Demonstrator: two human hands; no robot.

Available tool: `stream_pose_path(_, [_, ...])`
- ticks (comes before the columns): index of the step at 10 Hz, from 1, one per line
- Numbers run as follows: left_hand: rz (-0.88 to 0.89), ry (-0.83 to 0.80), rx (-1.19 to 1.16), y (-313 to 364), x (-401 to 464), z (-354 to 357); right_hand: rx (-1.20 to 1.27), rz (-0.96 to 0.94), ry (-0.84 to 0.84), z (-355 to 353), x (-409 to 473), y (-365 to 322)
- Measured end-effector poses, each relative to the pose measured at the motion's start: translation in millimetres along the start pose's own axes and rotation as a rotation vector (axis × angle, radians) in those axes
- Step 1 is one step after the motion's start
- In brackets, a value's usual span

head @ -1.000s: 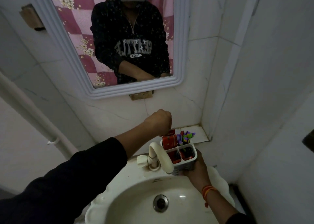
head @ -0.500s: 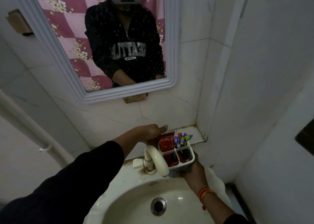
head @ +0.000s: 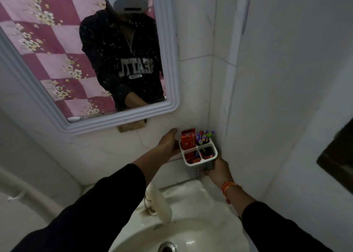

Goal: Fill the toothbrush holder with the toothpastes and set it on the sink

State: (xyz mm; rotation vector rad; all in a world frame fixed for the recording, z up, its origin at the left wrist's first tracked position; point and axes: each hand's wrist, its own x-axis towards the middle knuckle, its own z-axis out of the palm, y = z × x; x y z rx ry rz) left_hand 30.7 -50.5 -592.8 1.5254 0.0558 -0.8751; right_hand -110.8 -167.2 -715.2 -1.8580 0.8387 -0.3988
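Toothbrush holder point(head: 199, 168) moved into corner, left hand point(head: 168, 146), right hand point(head: 218, 170) holding it

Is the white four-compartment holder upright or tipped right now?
Upright: the white plastic four-compartment holder has openings facing up, red toothpaste tubes standing inside; right hand grips its base, left hand rests against its side.

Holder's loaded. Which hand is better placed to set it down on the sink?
Right. The right hand grips the toothbrush holder low on its wall, carrying it; the left hand lies against its upper side, grip unclear, so it probably only steadies.
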Motion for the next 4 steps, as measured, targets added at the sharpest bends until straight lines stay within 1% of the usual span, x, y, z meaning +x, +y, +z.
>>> stream_pose_path(1, [-0.017,0.014,-0.095,-8.2,5.5,3.0,0.026,0.020,-0.033,1.1,11.6,5.5])
stream_pose_path(2, [-0.007,0.061,-0.087,-14.0,10.9,0.6,0.068,0.045,-0.045,3.7,15.0,4.6])
stream_pose_path(3, [-0.017,0.070,-0.104,-20.7,14.3,-0.5,0.113,0.040,-0.042,10.0,16.7,6.2])
stream_pose_path(4, [-0.021,0.118,-0.073,-25.4,13.4,-3.3,0.090,0.086,-0.030,12.9,20.0,6.4])
